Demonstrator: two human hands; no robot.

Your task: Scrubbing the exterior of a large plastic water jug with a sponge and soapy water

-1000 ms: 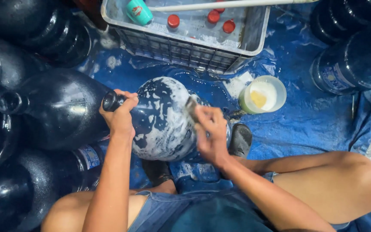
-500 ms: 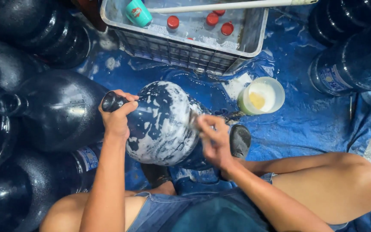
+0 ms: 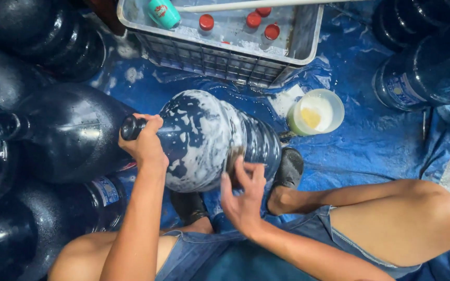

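A big dark-blue water jug (image 3: 204, 135) smeared with white foam lies on its side on a wet blue tarp (image 3: 371, 151), between my knees. My left hand (image 3: 144, 143) is wrapped around the jug's neck just behind its dark cap. My right hand (image 3: 243, 200) sits at the jug's near lower side with its fingers spread. It presses a small dark scrub pad (image 3: 234, 158) against the foamy wall.
Several dark jugs (image 3: 63, 135) crowd the left side, and more jugs (image 3: 423, 78) stand at the right. A grey crate (image 3: 225, 57) at the back holds red caps (image 3: 207, 22) and a teal bottle (image 3: 163, 13). A soapy bowl (image 3: 316, 112) sits right of the jug.
My right hand has slid with the pad from the jug's upper side down to its near lower side. The left hand has stayed on the neck.
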